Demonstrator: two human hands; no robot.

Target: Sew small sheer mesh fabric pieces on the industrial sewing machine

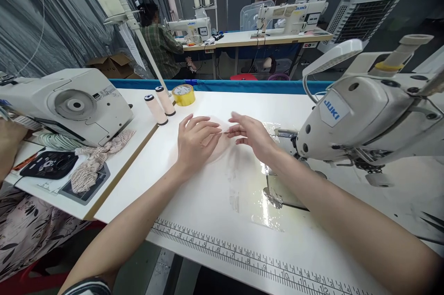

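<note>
Both my hands are over the white sewing table, fingertips facing each other across a small gap. My left hand (198, 140) has its thumb and fingertips drawn together in a pinch; what they hold is too small to make out. A sheer pale pink piece (218, 150), faint against the tabletop, shows beside and under that hand. My right hand (253, 135) has its fingers stretched apart toward the left, slightly blurred, with no held thing visible. Right of it stands a JUKI sewing machine (347, 114), its metal plate (287, 188) partly behind my right forearm.
Beyond my left hand are a roll of yellow tape (183, 95) and two pale thread cones (156, 109). A printed ruler (243, 258) runs along the front edge. On the left, another machine (76, 105) stands by crumpled lace (88, 170) and a co-worker's arm (10, 147).
</note>
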